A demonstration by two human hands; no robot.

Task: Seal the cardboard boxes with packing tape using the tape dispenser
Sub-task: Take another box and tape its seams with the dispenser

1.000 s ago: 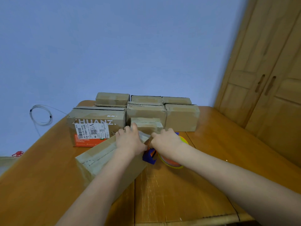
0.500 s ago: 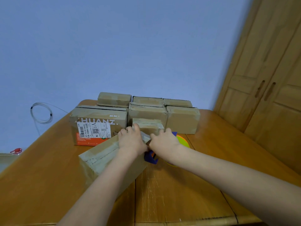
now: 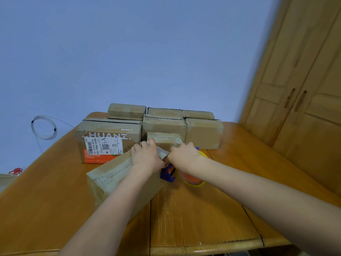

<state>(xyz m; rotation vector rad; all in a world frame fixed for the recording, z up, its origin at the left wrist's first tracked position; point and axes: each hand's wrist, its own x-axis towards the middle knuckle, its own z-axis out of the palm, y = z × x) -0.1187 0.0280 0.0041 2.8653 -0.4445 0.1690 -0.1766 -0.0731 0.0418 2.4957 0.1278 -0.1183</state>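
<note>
- Two bare arms come into the view from the bottom edge, and no sleeve covers either forearm
- The left hand [image 3: 147,156] wears no glove, no ring and no watch that I can see
- The right hand [image 3: 184,157] is bare also, with nothing on the wrist
- The nails are too small to tell

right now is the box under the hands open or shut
Shut: the front box has its top flaps down flat, pale tape along the seam, left hand pressing on it.
</note>
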